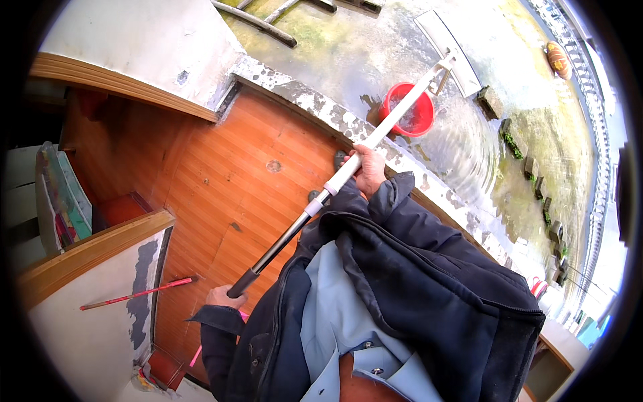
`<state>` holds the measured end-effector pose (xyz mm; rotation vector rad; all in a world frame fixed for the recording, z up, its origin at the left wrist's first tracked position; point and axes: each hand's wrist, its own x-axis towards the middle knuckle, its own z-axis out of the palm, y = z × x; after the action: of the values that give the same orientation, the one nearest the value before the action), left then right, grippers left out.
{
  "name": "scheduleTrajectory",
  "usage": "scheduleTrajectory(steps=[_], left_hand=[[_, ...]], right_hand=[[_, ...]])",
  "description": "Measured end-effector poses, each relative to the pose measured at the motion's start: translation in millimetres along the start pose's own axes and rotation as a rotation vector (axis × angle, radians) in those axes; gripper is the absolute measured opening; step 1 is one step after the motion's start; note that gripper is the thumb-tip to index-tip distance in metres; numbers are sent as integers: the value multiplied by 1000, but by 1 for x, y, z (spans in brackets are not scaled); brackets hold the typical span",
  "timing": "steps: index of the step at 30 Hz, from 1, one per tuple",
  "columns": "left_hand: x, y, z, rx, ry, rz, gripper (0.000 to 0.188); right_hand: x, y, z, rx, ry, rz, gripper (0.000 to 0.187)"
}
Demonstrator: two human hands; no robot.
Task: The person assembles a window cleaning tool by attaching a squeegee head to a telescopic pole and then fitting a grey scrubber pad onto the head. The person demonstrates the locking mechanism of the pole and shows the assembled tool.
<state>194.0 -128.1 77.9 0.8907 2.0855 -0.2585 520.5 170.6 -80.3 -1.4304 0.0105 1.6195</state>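
Observation:
A flat mop with a long telescopic pole slants across the view, its wide white head [450,55] out over the wet concrete. My right hand [370,173] is closed around the white upper part of the mop pole [345,175]. Lower down, at the dark grip on the pole's near end, my left hand [226,297] is wrapped on. Beneath the pole, a red bucket [427,115] with what looks like water in it stands just outside the sill. The pole crosses in front of the bucket and hides part of it.
A chipped white sill [281,84] divides the orange wood-patterned floor [201,201] from the wet concrete. Bricks [490,102] line the concrete's right side. A red stick [140,293] leans at the left wall. Wooden poles [258,23] lie at the top.

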Motion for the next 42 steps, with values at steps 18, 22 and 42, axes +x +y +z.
scheduleTrajectory(steps=[18, 22, 42], left_hand=[[70, 100, 39, -43, -151, 424, 27], [71, 113, 31, -59, -154, 327, 30], [121, 133, 41, 377, 252, 564, 40]], right_hand=[[61, -70, -14, 301, -90, 35, 16], [82, -53, -25, 362, -57, 95, 13], [83, -62, -7, 143, 377, -185, 14]])
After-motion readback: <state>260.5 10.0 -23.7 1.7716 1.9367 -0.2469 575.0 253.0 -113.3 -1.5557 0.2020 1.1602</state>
